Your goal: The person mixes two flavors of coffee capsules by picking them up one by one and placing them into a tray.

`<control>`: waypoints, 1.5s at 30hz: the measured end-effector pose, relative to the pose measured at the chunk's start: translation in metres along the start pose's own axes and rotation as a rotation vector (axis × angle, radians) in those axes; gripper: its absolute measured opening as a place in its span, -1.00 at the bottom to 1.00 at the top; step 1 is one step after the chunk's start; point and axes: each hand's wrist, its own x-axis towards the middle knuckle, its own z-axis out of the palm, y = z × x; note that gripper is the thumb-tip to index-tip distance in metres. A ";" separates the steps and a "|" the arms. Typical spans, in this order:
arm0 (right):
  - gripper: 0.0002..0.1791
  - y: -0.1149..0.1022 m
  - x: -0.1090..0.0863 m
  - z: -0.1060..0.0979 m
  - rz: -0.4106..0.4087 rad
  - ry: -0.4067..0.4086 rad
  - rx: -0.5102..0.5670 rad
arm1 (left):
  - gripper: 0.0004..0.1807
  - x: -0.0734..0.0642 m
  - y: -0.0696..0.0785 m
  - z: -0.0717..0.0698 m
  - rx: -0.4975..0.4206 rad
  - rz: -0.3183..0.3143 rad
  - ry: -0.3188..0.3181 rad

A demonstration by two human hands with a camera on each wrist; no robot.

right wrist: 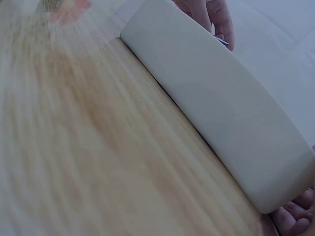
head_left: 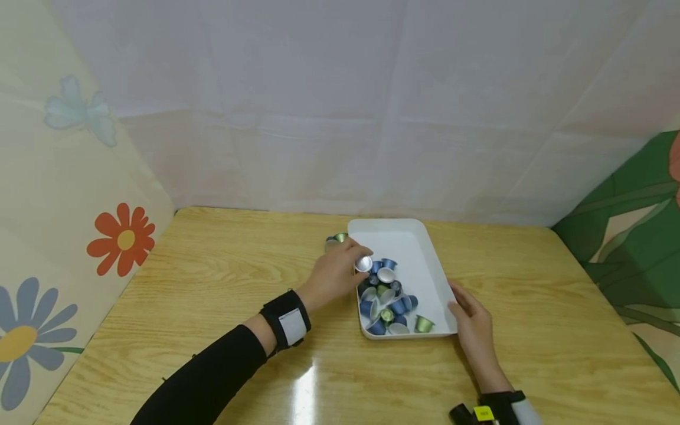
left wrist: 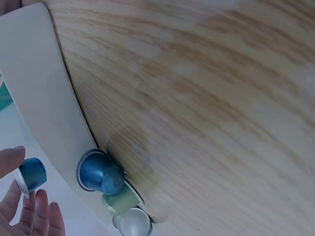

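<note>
A white tray [head_left: 425, 260] lies on the wooden table. Several coffee capsules, blue, green and dark, are heaped in its near left part, with a lone green capsule [head_left: 424, 323] near the front wall. Over the tray's left edge, my left hand [head_left: 333, 273] pinches a blue coffee capsule [left wrist: 33, 174] between thumb and fingers, its silver lid facing up in the head view. My right hand [head_left: 474, 321] grips the tray's right wall near the front corner, thumb at the rim; in the right wrist view its fingers [right wrist: 295, 216] show by the tray's corner.
Outside the tray's left wall, a blue capsule [left wrist: 101, 172], a green capsule [left wrist: 122, 199] and a silver-lidded capsule [left wrist: 135, 223] sit close together on the table [head_left: 239, 254]. A white cloth [head_left: 319, 118] hangs behind the table, with flower-printed panels [head_left: 122, 239] at the sides.
</note>
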 end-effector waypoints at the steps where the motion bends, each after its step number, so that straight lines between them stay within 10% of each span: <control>1: -0.51 0.000 0.000 0.000 -0.001 0.001 -0.002 | -0.53 0.000 0.002 0.001 0.007 0.010 -0.003; 14: -0.51 0.000 0.000 0.001 -0.013 0.001 0.002 | -0.52 -0.011 0.015 0.015 0.224 0.194 -0.036; 45: -0.51 0.001 0.000 0.001 -0.007 0.007 0.008 | -0.66 -0.013 0.017 0.016 0.182 0.178 -0.040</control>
